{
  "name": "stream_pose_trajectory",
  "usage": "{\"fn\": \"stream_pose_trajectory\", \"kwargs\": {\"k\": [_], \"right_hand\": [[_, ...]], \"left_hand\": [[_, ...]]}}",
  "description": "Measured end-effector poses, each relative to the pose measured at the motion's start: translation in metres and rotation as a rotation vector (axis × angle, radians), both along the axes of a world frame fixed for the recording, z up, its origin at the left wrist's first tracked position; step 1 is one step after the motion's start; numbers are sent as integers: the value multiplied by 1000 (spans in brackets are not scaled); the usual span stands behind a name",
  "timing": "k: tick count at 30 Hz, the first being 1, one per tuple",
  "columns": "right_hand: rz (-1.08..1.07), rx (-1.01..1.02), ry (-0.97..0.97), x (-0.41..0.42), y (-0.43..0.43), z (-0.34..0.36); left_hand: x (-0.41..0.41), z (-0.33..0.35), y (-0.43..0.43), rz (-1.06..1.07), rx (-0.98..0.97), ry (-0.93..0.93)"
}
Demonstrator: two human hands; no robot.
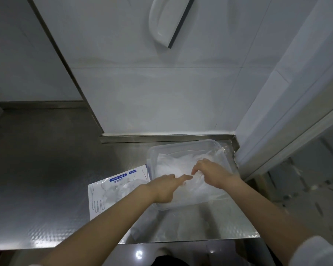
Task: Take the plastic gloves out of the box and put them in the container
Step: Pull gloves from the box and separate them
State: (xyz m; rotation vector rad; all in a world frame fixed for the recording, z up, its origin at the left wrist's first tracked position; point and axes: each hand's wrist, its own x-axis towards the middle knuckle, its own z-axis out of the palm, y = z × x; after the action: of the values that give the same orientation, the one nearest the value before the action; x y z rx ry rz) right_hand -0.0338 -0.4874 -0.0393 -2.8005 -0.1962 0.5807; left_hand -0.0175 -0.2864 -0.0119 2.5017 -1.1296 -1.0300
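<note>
We record a commercial kitchen prep area: embossed stainless steel counter across the lower frame, steel backsplash strip mid-frame, white wall tiles above.

Dim, cool overhead light is falling. Glare is streaking the front of the steel counter; plastic gloves are washing out, hazy; frame edges are bending and blurring.
</note>
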Motion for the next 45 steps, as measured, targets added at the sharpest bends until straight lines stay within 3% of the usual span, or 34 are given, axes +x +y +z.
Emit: {"fn": "stream_pose_trajectory", "kwargs": {"k": [3,6,9,13,18,23,31,38,42,45], "right_hand": [[-2,25,165,3,-1,-1],[-113,186,200,6,-1,6],[-213,309,104,9,5,7],[-206,204,-23,12,16,-9],[-127,-8,86,13,20,-30],[-108,-199,141,20,11,-38],[-27,-342,153,18,13,-37],[-49,-213,234,22,23,5],[-58,-169,11,8,43,26],[-91,23,-218,-3,66,34]], "left_hand": [[4,-3,-6,68,-43,157],[8,-3,-6,215,-151,3],[11,-7,-9,297,-160,-183],[14,-19,-22,211,127,-359],[17,-49,-26,91,379,-332],[13,-63,-28,61,467,-302],[13,-63,-30,-58,542,-367],[25,-33,-23,23,346,-332],[26,0,-8,173,-73,-475],[21,16,18,352,-241,-538]]}}
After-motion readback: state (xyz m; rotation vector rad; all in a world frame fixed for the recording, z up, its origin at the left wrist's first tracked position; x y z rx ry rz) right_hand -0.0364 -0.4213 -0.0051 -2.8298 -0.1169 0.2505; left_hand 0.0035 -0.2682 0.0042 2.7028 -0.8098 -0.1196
